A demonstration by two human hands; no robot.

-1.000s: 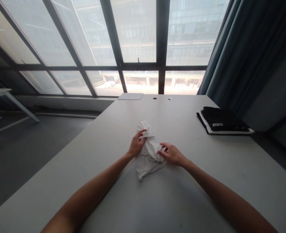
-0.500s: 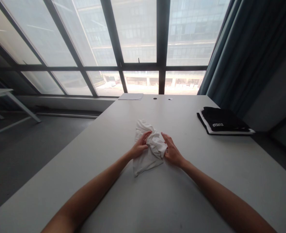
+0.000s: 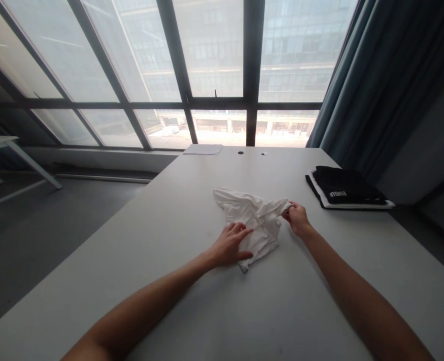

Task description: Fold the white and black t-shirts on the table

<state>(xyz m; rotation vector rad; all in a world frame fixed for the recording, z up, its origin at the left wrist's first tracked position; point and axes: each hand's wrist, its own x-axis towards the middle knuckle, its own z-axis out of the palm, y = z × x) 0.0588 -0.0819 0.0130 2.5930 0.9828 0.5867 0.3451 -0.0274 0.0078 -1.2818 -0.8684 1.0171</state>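
A crumpled white garment (image 3: 254, 218) lies near the middle of a long pale table (image 3: 214, 311). My left hand (image 3: 230, 245) rests flat on its near left part, fingers stretched out and pressing the cloth down. My right hand (image 3: 296, 217) is closed in a pinch on the garment's right corner, which is drawn out to the right.
A folded black garment on a white one (image 3: 347, 189) sits at the table's right edge. A flat stack of paper (image 3: 202, 149) and two cable holes (image 3: 240, 152) lie at the far end by the windows. Dark curtains hang on the right; another table (image 3: 3, 145) stands far left.
The garment was bunched between both hands. My right hand has since pulled one corner out to the right, spreading the cloth, and my left hand has come down flat on its near side.
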